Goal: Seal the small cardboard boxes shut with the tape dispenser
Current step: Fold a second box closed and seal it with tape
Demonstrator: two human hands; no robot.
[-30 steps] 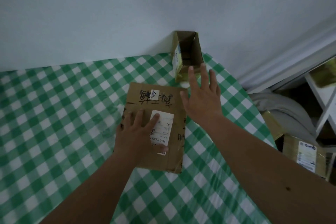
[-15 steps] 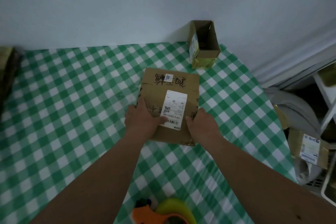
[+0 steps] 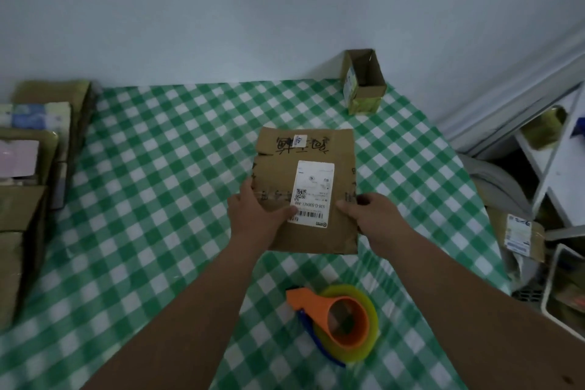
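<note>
A flat brown cardboard box (image 3: 278, 168) with a white shipping label and black handwriting lies in the middle of the green checked tablecloth (image 3: 164, 174). My left hand (image 3: 253, 215) grips its left edge, thumb over the top near the label. My right hand (image 3: 370, 215) grips its right edge, thumb on top. The tape dispenser (image 3: 338, 320), orange with a yellowish tape roll and a blue part beneath, lies on the cloth nearer to me, between my forearms. Neither hand touches it.
A small open cardboard box (image 3: 364, 82) stands at the far right corner by the wall. Several stacked boxes (image 3: 28, 168) line the left edge. Past the table's right edge are a white shelf (image 3: 557, 161), a grey bundle and labelled parcels (image 3: 519, 236).
My right hand came back from reaching toward the far open box and took the flat box's right edge. The view tilted down, bringing the tape dispenser and left stack into sight.
</note>
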